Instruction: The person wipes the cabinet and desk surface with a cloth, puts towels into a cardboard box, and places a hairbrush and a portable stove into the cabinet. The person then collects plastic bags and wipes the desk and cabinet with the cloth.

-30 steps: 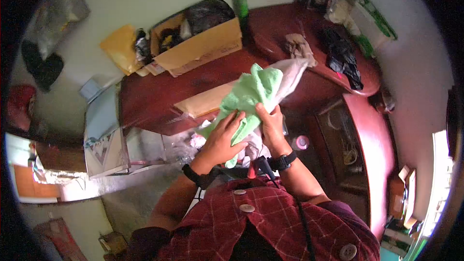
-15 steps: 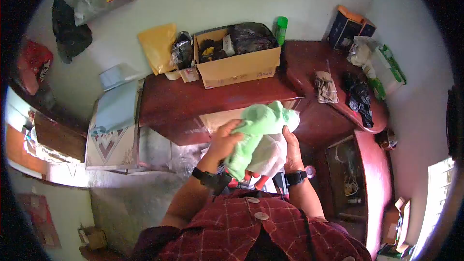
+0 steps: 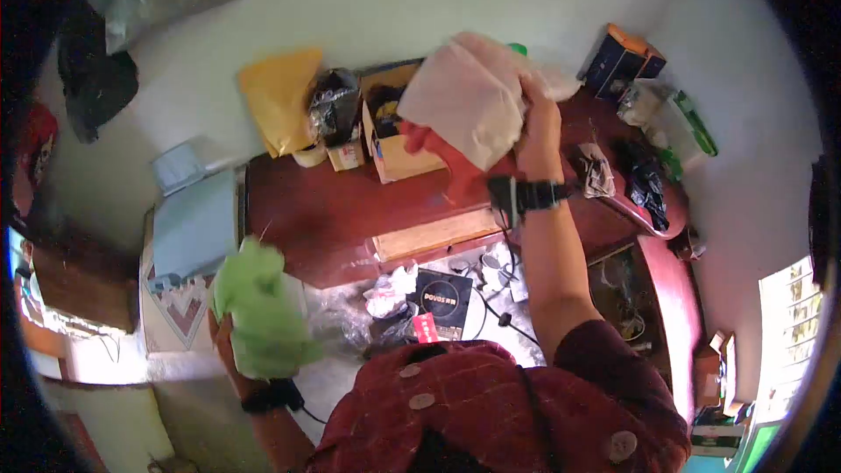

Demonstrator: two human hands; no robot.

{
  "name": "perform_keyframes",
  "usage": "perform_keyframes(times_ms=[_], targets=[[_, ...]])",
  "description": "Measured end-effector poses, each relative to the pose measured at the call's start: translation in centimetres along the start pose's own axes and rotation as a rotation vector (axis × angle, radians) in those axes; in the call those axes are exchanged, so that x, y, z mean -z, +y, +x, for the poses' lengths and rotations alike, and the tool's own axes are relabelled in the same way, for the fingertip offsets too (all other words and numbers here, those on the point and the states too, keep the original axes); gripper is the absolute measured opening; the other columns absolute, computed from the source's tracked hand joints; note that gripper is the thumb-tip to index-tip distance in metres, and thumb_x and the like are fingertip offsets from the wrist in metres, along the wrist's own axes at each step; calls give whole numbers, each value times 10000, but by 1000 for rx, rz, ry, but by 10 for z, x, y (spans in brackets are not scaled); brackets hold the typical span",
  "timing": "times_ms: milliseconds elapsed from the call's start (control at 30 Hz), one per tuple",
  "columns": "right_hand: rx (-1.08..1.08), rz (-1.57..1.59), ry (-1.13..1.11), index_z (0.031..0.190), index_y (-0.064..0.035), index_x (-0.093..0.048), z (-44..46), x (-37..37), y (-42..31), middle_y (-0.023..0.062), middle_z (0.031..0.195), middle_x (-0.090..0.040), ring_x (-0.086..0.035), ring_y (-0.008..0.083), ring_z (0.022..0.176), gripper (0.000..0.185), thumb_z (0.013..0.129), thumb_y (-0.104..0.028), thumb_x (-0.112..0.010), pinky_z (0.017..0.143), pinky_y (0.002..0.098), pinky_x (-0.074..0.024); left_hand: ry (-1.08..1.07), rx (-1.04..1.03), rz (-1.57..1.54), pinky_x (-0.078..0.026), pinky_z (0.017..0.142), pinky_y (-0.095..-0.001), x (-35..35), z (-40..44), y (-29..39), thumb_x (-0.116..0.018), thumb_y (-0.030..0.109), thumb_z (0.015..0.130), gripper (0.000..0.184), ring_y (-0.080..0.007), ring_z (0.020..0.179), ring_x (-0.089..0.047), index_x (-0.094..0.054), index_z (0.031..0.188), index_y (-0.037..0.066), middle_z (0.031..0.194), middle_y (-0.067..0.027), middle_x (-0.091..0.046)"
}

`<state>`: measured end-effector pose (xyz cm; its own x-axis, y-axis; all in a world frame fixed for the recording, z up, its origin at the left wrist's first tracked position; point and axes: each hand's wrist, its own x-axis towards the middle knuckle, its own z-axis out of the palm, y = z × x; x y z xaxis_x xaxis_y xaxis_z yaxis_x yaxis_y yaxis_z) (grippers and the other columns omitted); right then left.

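Observation:
My left hand (image 3: 226, 346) is low on the left, closed on a crumpled light green cloth (image 3: 263, 311) that covers most of its fingers. Up over the desk, my right hand (image 3: 539, 123) grips a thin, pale pinkish-white sheet (image 3: 469, 96); whether it is cloth or plastic I cannot tell. A red piece (image 3: 429, 142) dangles beneath this sheet, slightly blurred. Behind the pale sheet, the cardboard box (image 3: 403, 162) is partly hidden. Both wrists wear black straps.
The dark red desk (image 3: 307, 219) has a pulled-out drawer (image 3: 438, 236). Below lie a black box (image 3: 442, 302), cables and plastic wrapping (image 3: 342, 320). A yellow envelope (image 3: 280, 101) leans on the wall. At right are a folded beige cloth (image 3: 597, 171) and a black bag (image 3: 646, 188).
My hands have moved apart. The green cloth went down and left with my left hand; the pale sheet and red piece rose over the desk with my right.

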<state>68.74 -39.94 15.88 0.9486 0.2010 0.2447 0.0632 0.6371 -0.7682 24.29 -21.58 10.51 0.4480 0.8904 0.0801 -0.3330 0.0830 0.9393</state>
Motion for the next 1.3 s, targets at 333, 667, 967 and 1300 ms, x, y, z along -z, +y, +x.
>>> perform_keyframes(times_ms=[333, 667, 967, 1300], targets=[[-107, -335, 319, 939, -63, -569, 118, 25, 208, 45, 761, -579, -570, 171, 625, 146, 852, -181, -580, 477, 341, -433, 158, 290, -251, -533, 794, -422, 137, 36, -94, -446, 61, 828, 460, -312, 956, -610, -410, 1278, -30, 1159, -198, -551], [-80, -2029, -625, 959, -50, -635, 154, 78, 235, 170, 952, -644, -624, 329, 892, 221, 783, -182, -623, 753, 430, -503, 326, 352, 162, -473, 820, -324, 151, 80, -142, -497, 42, 812, 437, -221, 960, -576, -463, 1241, -35, 1106, -137, -574], [252, -1901, -763, 933, -50, -611, 162, 90, 237, 119, 857, -610, -615, 294, 810, 250, 719, -132, -708, 673, 451, -507, 36, 337, 239, -468, 804, -324, 107, 113, -177, -500, 24, 808, 398, -202, 928, -572, -503, 1203, -15, 1072, -108, -586], [-118, -1238, -202, 1172, -126, -572, 127, 82, 96, 203, 1123, -580, -577, 394, 1002, 548, 682, -291, -752, 808, 472, -486, 17, 408, 163, -471, 787, -312, 86, 90, -173, -497, 19, 797, 363, -193, 909, -580, -532, 1156, -14, 1048, -93, -597]])
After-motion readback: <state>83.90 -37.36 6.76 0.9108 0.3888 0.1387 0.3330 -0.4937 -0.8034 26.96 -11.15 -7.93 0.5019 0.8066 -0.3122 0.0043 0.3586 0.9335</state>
